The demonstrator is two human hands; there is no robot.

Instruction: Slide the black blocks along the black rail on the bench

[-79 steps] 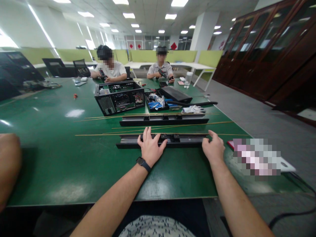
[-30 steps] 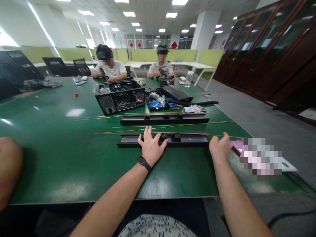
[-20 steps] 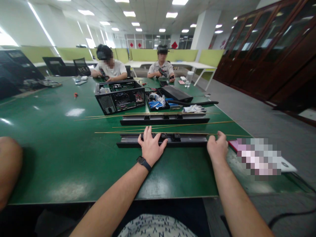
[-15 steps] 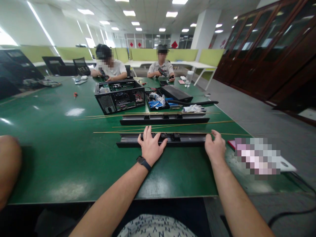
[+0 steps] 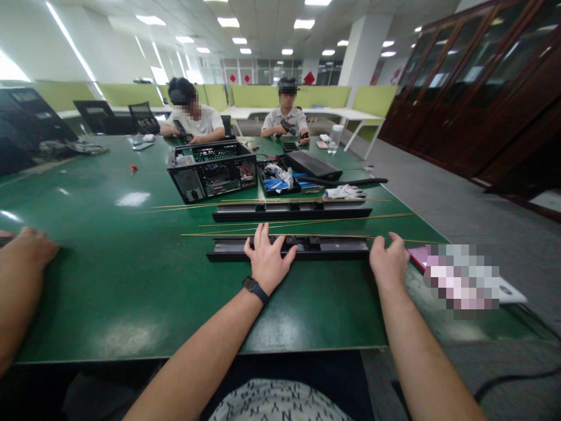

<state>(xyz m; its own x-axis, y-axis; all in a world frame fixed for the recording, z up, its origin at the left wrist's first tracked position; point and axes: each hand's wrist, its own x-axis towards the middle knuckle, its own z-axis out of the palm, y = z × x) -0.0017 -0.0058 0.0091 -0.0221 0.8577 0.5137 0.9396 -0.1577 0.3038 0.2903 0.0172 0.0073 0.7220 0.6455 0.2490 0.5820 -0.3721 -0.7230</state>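
My left hand lies with spread fingers on the near black rail, a long channel with small black blocks in it. My right hand is closed in a pinch just off the rail's right end. A thin brass-coloured rod runs along the back of this rail and passes through the fingers of my right hand. Behind it lies a second black rail of the same kind. More thin rods lie between and along the two rails.
An open black computer case stands beyond the rails, beside a box of gloves. A pink and white item, partly blurred, lies at the right edge. Another person's arm rests at left. Two people sit opposite.
My right hand has moved a little right, and the thin rod has slid right with it. My left hand has stayed put. Another person's hand has come into view at left.
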